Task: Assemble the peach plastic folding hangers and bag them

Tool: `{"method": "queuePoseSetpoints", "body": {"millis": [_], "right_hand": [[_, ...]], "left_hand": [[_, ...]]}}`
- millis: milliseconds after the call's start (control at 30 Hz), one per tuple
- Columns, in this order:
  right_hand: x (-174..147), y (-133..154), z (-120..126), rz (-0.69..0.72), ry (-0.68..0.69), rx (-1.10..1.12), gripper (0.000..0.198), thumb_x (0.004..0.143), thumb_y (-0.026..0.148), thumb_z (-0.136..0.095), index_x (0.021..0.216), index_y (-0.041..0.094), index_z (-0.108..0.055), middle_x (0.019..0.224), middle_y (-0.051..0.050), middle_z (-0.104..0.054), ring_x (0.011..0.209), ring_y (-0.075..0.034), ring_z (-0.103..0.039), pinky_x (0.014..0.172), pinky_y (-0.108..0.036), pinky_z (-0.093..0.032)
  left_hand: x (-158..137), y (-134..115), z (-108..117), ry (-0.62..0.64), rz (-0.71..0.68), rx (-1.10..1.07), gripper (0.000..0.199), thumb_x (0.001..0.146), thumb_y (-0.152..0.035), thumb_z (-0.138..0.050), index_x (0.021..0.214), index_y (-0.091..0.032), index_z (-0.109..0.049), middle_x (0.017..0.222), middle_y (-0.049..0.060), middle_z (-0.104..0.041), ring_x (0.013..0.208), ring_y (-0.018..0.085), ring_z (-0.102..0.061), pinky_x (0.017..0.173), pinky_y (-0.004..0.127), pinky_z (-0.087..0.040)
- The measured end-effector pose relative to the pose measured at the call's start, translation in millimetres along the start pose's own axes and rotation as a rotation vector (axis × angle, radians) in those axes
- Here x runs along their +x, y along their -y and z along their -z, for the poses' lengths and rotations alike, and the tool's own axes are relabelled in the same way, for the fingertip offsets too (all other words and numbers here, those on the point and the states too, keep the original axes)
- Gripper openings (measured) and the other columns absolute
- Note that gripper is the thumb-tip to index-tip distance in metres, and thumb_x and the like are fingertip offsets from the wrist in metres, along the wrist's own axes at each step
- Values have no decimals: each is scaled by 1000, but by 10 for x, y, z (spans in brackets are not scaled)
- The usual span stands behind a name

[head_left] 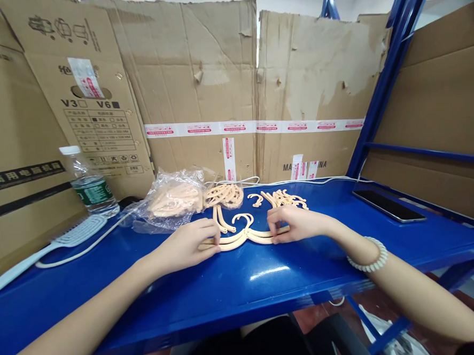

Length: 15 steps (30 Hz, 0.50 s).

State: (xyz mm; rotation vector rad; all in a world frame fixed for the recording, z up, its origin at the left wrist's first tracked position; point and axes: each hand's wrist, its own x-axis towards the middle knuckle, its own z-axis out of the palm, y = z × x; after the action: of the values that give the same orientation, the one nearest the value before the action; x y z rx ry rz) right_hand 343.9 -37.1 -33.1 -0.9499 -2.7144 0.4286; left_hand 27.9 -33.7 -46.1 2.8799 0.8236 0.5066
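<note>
Beige plastic clothes hangers lie at the middle of the blue tabletop, hooks pointing away from me. They look like two laid close together, with paired curved arms on each side. My left hand pinches the left arms between thumb and fingers. On the right side, my right hand grips the right arms the same way. Just behind the hangers, loose beige hanger arms lie close to my left fingers. A pile of small beige hooks sits behind my right hand, partly hidden by it.
Clear plastic bags of beige parts stand at the back. To the left are a water bottle, a pale hairbrush and a white cable. A dark phone lies right. Cardboard sheets wall the back.
</note>
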Motion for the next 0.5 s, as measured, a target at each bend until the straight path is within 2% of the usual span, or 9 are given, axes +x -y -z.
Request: {"method": "queuePoseSetpoints", "body": {"millis": [167, 500], "right_hand": [[-13, -35, 22, -3, -7, -7, 15, 80, 25, -72, 72, 16, -62, 82, -2, -58, 75, -14, -55, 72, -27, -43], [-1, -107, 81, -60, 40, -43, 11, 78, 23, -71, 72, 16, -65, 73, 0, -61, 68, -13, -55, 64, -25, -40]], "left_hand": [[3, 0, -3, 7, 4, -11, 8, 90, -26, -54, 87, -20, -58, 92, 3, -61, 90, 18, -59, 79, 27, -44], [3, 40, -32, 33, 15, -22, 7, 91, -24, -53, 89, -20, -58, 92, 2, -62, 88, 17, -59, 78, 26, -43]]}}
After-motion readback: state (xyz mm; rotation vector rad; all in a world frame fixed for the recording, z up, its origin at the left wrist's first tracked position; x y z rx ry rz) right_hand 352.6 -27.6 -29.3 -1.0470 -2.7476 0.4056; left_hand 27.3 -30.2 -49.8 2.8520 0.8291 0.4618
